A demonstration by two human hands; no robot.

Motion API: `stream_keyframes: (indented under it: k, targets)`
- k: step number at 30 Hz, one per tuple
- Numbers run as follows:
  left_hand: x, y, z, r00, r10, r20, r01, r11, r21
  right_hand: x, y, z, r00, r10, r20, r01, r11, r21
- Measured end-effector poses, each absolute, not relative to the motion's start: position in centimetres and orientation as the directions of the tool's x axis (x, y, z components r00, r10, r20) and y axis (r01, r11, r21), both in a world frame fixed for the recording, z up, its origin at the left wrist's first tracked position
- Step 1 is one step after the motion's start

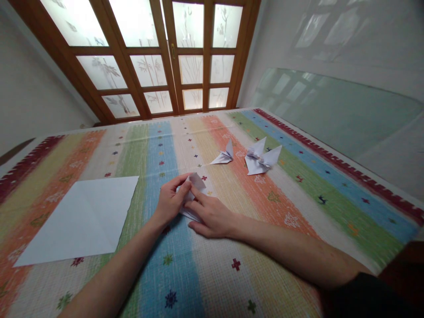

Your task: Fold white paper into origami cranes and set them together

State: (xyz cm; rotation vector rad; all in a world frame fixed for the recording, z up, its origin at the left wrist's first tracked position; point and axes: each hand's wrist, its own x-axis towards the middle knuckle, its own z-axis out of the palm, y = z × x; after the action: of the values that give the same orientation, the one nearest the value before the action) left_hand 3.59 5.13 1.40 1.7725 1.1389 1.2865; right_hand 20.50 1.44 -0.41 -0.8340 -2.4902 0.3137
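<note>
A small folded sheet of white paper (198, 180) lies on the striped tablecloth between my two hands. My left hand (170, 196) pinches its upper left part between thumb and fingers. From the right, my right hand (212, 214) rests over the paper, its fingertips on the folds close to the left thumb and its own thumb stretched out along the cloth. Part of the paper is covered by the fingers. Beyond the hands sit a folded paper crane (225, 155) and, to its right, more white folded paper figures (261, 158) close together.
A large flat white sheet (82, 218) with one ragged edge lies to the left. The striped tablecloth (238, 282) covers the table. Wooden doors with frosted panes (188, 68) stand at the far end, and a pale wall (298, 53) runs along the right.
</note>
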Motion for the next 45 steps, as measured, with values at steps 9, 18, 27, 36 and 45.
stream_keyframes:
  k: [9,18,27,36,45]
  targets:
    - [3.9,5.2,0.7,0.1,0.929,0.355,0.225,-0.369,0.902,20.4,4.7,1.7,0.004,0.808,0.59,0.351,0.551,-0.757]
    - [3.6,5.1,1.2,0.119,0.914,0.388,0.203,-0.405,0.892,19.3,6.1,3.6,-0.068,0.852,0.519,0.417,0.497,-0.761]
    - [3.5,5.0,1.2,0.063,0.901,0.429,0.173,-0.433,0.885,19.0,6.6,5.0,-0.138,0.84,0.525,0.453,0.525,-0.721]
    - [3.5,4.8,0.6,0.036,0.836,0.548,0.23,-0.54,0.809,18.6,6.5,6.3,-0.068,0.887,0.457,0.433,0.439,-0.788]
    - [3.5,4.8,0.9,0.026,0.825,0.565,0.186,-0.559,0.808,18.5,7.0,6.0,-0.172,0.853,0.493,0.41,0.517,-0.751]
